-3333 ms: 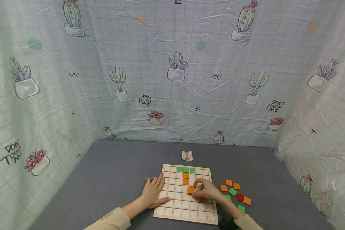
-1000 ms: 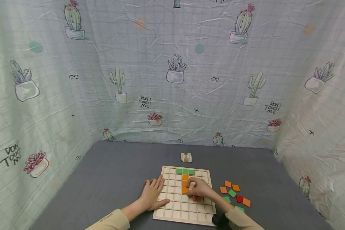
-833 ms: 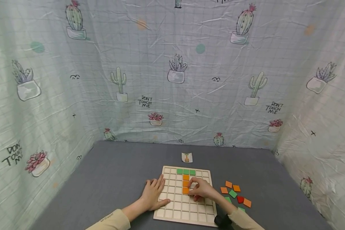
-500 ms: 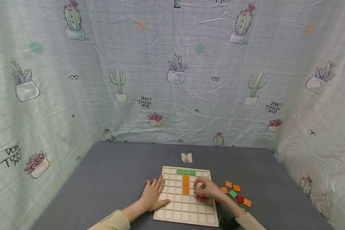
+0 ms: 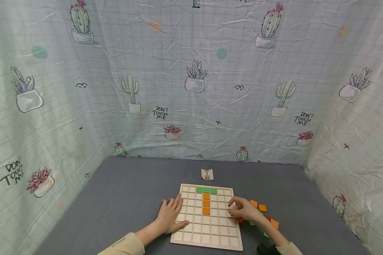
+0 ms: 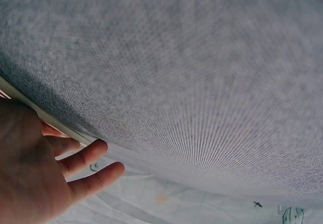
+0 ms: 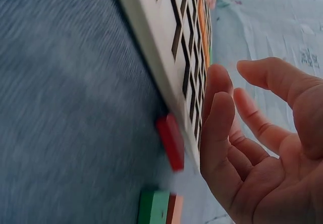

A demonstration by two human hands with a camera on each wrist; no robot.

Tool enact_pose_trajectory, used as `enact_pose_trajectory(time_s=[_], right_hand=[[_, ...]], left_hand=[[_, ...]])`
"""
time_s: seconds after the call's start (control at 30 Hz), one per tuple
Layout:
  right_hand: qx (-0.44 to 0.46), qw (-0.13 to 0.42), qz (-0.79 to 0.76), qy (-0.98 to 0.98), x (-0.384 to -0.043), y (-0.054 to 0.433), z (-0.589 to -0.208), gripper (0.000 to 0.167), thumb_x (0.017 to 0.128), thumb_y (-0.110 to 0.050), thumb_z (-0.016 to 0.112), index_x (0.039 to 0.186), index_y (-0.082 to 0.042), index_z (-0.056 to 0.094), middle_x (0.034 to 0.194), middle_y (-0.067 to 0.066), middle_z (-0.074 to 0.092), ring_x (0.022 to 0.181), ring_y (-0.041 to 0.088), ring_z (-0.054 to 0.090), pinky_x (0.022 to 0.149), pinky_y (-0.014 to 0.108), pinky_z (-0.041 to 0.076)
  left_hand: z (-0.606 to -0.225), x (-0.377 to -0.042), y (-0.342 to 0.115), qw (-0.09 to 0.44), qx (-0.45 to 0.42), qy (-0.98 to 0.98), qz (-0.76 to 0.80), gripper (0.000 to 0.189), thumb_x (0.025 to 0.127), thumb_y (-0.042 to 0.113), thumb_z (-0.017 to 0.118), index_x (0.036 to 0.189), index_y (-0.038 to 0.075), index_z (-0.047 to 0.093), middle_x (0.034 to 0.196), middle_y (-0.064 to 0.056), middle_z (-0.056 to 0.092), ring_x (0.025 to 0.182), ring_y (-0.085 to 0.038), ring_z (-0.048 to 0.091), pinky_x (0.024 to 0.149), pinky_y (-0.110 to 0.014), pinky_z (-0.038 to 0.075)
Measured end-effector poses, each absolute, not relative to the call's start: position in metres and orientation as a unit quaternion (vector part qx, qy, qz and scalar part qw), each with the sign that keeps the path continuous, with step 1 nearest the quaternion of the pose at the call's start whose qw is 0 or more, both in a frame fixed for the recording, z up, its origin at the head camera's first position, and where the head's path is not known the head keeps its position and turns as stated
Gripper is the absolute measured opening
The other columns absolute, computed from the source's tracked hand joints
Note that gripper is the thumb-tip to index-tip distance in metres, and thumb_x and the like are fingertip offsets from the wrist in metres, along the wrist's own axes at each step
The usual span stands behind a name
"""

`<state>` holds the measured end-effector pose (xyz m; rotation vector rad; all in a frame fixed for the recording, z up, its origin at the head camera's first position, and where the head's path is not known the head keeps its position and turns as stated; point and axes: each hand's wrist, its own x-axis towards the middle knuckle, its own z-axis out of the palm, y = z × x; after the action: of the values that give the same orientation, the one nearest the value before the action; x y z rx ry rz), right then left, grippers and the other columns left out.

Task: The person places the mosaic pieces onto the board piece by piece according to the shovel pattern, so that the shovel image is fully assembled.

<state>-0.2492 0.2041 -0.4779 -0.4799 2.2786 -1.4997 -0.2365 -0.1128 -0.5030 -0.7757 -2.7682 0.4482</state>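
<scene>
A square wooden grid board lies on the grey table. Three green tiles form a row near its far edge, and three orange tiles run down in a column beneath the middle one. My left hand rests with spread fingers on the board's left edge; the left wrist view shows part of this hand. Over the right edge hovers my right hand, its fingers loosely bent. In the right wrist view a gap shows between thumb and fingertips of this hand, with nothing in it.
Loose tiles lie right of the board, partly hidden by the right hand and forearm: orange ones, green ones and red ones. A red tile sits close by the board's edge. A small printed card lies beyond the board.
The orange tile that my right hand pinched now lies in the column below the other two. The right hand has let go and moved right, to the board's edge. The left hand has stayed put.
</scene>
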Motion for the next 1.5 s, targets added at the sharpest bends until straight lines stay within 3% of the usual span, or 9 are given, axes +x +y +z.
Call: enact_pose_trajectory(time_s=[0.3,0.7,1.1,1.5], right_hand=[[-0.149,0.175,-0.513,0.827,-0.249,0.227,-0.478,0.033,0.084,-0.016,0.06,0.108,0.004,0.051,0.074,0.013,0.063,0.06,0.017,0.057,0.052,0.033,0.046],[-0.122,0.131,-0.487,0.855,-0.249,0.268,-0.474,0.035,0.087,-0.019,0.056,0.11,0.006,0.051,0.083,0.017,0.064,0.067,0.023,0.062,0.056,0.036,0.048],[-0.076,0.122,-0.475,0.868,-0.247,0.305,-0.471,0.037,0.089,-0.018,0.051,0.113,0.011,0.049,0.082,0.014,0.066,0.067,0.019,0.061,0.057,0.035,0.048],[-0.051,0.141,-0.461,0.874,-0.253,0.329,-0.479,0.04,0.088,-0.019,0.054,0.114,0.011,0.049,0.088,0.011,0.067,0.069,0.017,0.062,0.059,0.035,0.048]], left_hand=[[-0.501,-0.236,-0.113,0.12,-0.265,-0.945,0.151,0.083,0.081,0.071,0.028,0.133,0.009,0.042,0.141,-0.011,0.037,0.104,-0.023,0.048,0.078,-0.044,0.036],[-0.503,-0.236,-0.112,0.12,-0.263,-0.945,0.154,0.083,0.08,0.072,0.027,0.133,0.009,0.042,0.141,-0.01,0.037,0.105,-0.023,0.048,0.078,-0.044,0.036],[-0.502,-0.236,-0.113,0.124,-0.264,-0.944,0.154,0.083,0.08,0.071,0.027,0.133,0.009,0.043,0.14,-0.011,0.037,0.104,-0.023,0.048,0.078,-0.044,0.036],[-0.505,-0.236,-0.113,0.128,-0.27,-0.942,0.153,0.084,0.081,0.072,0.025,0.133,0.009,0.042,0.14,-0.011,0.038,0.104,-0.023,0.048,0.076,-0.044,0.036]])
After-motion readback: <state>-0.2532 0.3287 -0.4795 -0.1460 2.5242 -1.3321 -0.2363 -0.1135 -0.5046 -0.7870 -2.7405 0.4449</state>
